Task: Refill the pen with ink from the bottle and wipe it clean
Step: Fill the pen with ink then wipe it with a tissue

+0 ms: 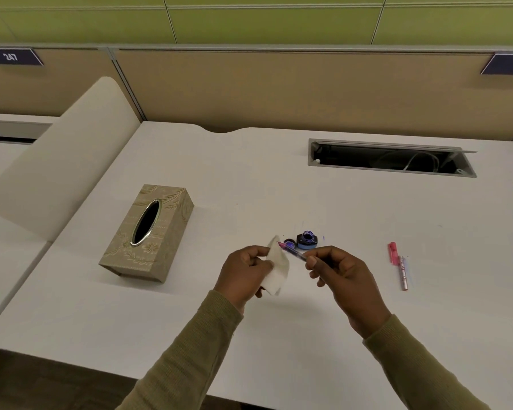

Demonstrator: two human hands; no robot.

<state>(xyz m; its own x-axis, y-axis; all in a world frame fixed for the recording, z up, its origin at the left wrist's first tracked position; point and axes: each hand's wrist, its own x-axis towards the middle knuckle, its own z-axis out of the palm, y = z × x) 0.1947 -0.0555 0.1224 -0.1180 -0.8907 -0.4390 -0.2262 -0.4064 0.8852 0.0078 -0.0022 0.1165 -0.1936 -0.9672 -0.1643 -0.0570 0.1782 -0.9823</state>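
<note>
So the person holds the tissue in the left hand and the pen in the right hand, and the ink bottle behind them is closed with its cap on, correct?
Not quite: the head view shows the ink bottle open, its cap lying on the desk beside it. The left hand does hold the tissue, and the right hand the pen.

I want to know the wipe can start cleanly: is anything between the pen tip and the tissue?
Nothing visible. The right hand holds the pen with its tip at the tissue in the left hand. The open ink bottle and its cap sit behind, on the desk.
</note>
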